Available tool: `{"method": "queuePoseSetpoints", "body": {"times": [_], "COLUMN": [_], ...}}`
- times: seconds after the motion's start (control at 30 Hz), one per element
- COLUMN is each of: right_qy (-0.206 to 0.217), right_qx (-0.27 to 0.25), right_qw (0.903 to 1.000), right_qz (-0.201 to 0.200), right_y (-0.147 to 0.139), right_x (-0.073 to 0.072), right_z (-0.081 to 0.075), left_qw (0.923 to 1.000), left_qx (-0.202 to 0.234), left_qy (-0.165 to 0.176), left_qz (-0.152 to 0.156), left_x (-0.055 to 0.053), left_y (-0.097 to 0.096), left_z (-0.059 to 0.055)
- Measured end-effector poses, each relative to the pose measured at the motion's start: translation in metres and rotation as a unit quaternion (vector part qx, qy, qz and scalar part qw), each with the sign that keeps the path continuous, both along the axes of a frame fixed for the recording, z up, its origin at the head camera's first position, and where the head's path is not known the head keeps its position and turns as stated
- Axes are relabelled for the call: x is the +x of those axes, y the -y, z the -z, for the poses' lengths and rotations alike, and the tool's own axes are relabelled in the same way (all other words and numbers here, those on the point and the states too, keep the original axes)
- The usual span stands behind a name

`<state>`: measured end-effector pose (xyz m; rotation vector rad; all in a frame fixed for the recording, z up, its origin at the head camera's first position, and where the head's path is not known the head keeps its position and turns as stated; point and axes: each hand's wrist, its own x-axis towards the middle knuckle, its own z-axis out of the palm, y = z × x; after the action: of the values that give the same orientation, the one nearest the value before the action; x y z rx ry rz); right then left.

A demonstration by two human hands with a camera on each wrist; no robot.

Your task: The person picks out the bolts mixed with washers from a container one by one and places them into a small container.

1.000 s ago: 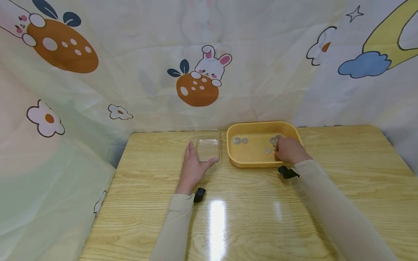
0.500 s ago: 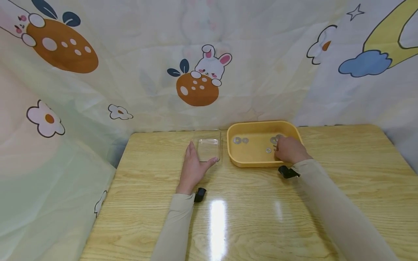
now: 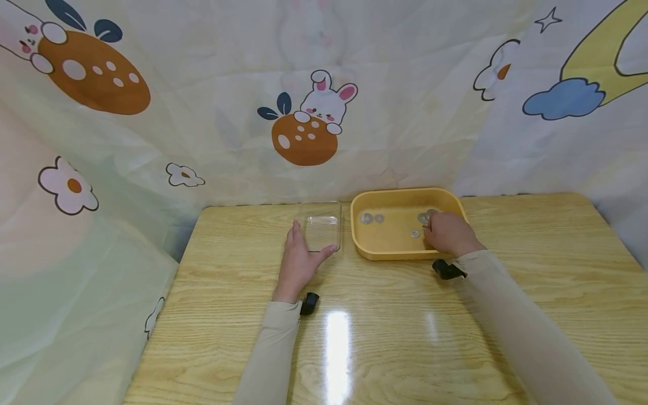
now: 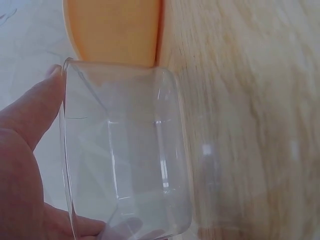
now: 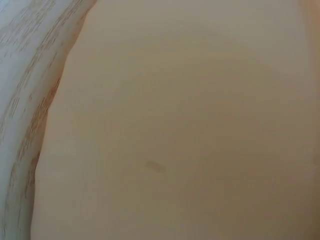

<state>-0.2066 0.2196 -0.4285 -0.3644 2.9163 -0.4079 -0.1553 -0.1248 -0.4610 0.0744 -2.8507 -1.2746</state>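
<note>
A clear plastic box (image 3: 324,228) stands on the table with its opening up. My left hand (image 3: 296,264) holds it from the near left, the fingers along its left side and the thumb at its near right corner. In the left wrist view the thumb (image 4: 37,107) lies at the rim of the box. Right of it is a yellow tray (image 3: 387,255) with several flat metal washers, among them a washer (image 3: 367,218) at the left and a smaller ring (image 3: 415,233) nearer the middle. My right hand (image 3: 449,233) reaches into the tray's right side, fingers bent down beside washers; I cannot tell whether they pinch one.
The wooden table (image 3: 385,337) reaches back to a cloth backdrop (image 3: 405,112) printed with rabbits and flowers. The tray's near wall stands under the right wrist. In the right wrist view the tray wall (image 5: 175,125) fills most of the picture.
Both hands, the box and the tray stay in place. The right fingers shift slightly at the washers.
</note>
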Motion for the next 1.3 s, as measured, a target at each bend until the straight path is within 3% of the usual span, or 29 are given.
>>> {"method": "queuePoseSetpoints", "body": {"times": [0.47, 1.07, 1.3], "right_qy": [-0.046, -0.159, -0.168], "right_qx": [-0.052, -0.130, -0.142], "right_qw": [0.9972, 0.9784, 0.9751], "right_qz": [0.027, 0.024, 0.030], "right_y": [0.001, 0.013, 0.020], "right_x": [0.004, 0.021, 0.025], "right_z": [0.000, -0.005, -0.007], "left_qw": [1.0000, 1.0000, 1.0000], "left_qx": [-0.005, 0.000, 0.001], "left_qy": [0.003, 0.003, 0.003], "left_qz": [-0.002, 0.000, -0.001], "left_x": [-0.001, -0.001, 0.000], "left_y": [0.000, 0.000, 0.000], "left_z": [-0.001, -0.001, 0.001]}}
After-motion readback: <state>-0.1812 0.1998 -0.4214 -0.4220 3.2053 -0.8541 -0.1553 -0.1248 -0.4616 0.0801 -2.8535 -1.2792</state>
